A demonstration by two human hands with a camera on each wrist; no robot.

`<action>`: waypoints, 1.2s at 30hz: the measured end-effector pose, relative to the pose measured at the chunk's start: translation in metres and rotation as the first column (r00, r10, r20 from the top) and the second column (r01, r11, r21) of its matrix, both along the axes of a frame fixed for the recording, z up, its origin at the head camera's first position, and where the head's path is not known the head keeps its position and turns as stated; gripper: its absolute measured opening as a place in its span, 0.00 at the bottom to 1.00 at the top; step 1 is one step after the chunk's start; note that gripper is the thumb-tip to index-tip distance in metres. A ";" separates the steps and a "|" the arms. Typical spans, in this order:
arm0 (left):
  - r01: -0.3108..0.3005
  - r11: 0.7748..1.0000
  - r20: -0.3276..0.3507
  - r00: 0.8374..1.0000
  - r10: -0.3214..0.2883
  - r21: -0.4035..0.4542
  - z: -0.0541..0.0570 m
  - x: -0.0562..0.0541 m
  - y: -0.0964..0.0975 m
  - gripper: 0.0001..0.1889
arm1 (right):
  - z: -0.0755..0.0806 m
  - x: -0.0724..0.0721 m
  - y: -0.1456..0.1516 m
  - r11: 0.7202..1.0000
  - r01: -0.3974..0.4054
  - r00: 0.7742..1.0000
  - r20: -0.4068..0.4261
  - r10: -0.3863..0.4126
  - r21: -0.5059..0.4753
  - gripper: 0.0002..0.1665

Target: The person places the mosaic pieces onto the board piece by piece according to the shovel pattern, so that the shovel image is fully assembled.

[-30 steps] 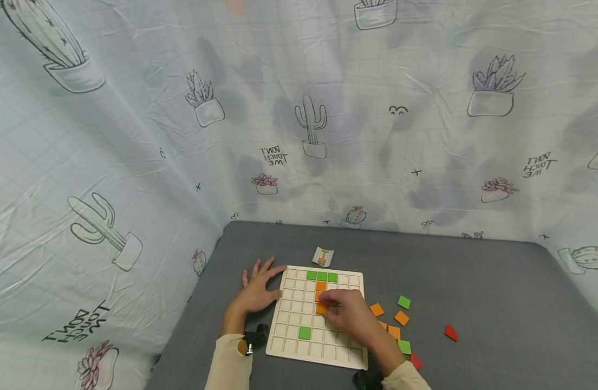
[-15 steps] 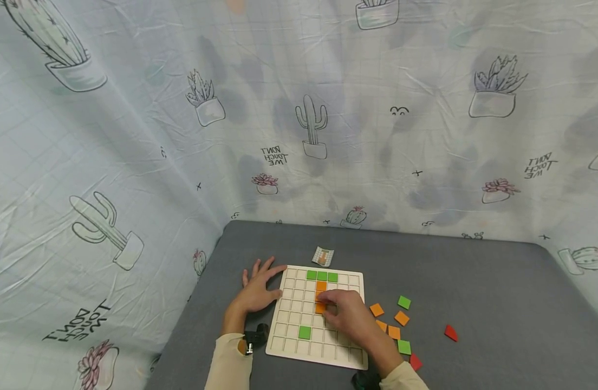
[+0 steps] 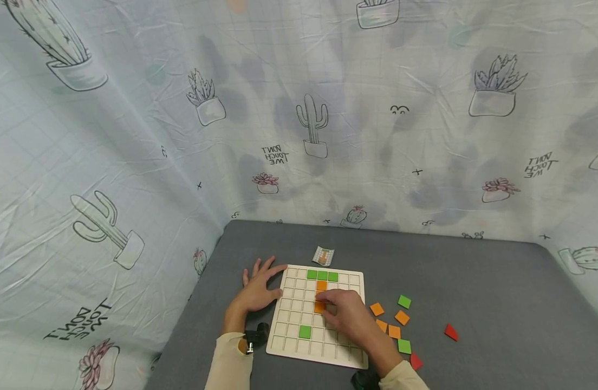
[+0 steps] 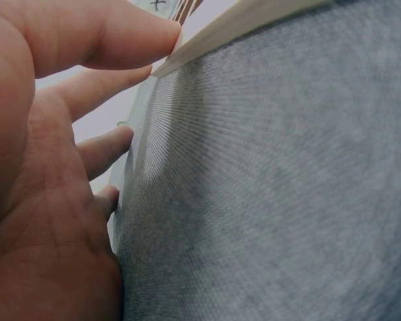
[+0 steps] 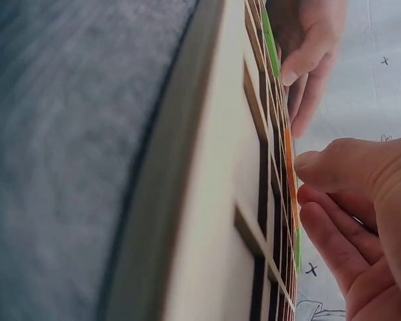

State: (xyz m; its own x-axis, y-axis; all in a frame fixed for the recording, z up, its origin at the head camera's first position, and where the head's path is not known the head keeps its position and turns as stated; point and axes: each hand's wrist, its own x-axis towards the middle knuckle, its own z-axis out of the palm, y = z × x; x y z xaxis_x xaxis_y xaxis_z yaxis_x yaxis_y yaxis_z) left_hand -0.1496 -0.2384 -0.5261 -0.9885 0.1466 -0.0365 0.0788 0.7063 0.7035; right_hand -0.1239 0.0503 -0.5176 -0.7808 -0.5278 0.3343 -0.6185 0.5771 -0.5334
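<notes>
A pale wooden grid board (image 3: 286,319) lies on the grey table. My left hand (image 3: 255,292) has its fingers spread, its thumb and index fingertips at the board's left edge. My right hand (image 3: 350,314) reaches over the board and pinches an orange square tile (image 3: 319,307) with curled thumb and index finger. That tile is the lowest of a short orange column, partly hidden by the fingers. Green tiles (image 3: 322,275) sit in a row above the column, and a single green tile (image 3: 305,332) lies lower left. In the right wrist view the thumb (image 5: 311,167) is right at the orange strip.
Right of the board lie loose orange tiles (image 3: 402,317), green tiles (image 3: 404,301) and two red pieces (image 3: 451,332), one farther right. A small patterned card (image 3: 323,256) lies beyond the board. A cactus-print curtain (image 3: 357,135) hangs behind the table.
The orange tile at my right fingertips has shifted slightly left and up on the board. My left hand stays at the board's edge.
</notes>
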 end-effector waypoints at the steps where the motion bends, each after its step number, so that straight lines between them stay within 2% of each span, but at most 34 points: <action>1: 0.000 1.000 0.000 1.000 0.000 0.001 0.000 0.000 0.000 0.35 | 0.000 0.000 0.001 1.000 0.004 1.000 0.003 -0.004 -0.002 0.19; 9: -0.002 1.000 0.003 1.000 0.002 0.012 0.002 0.001 0.001 0.35 | -0.002 -0.003 0.009 0.997 -0.003 1.000 0.017 0.004 -0.083 0.19; 18: 0.006 1.000 0.001 1.000 -0.006 0.008 0.000 0.001 0.000 0.35 | -0.002 -0.002 0.011 0.996 -0.018 0.996 0.082 0.025 -0.087 0.17; 25: 0.012 1.000 0.001 1.000 -0.012 0.012 0.000 0.001 0.000 0.35 | 0.000 -0.001 0.016 0.994 -0.038 0.997 0.066 0.045 -0.102 0.16; 33: 0.010 1.000 -0.002 1.000 -0.010 0.017 0.000 0.001 0.001 0.35 | 0.010 0.005 0.041 0.986 -0.011 0.984 0.171 0.039 -0.164 0.17; 36: 0.006 1.000 -0.003 1.000 -0.006 0.020 0.000 0.001 0.001 0.35 | 0.015 0.009 0.053 0.986 0.008 0.984 0.179 0.022 -0.164 0.16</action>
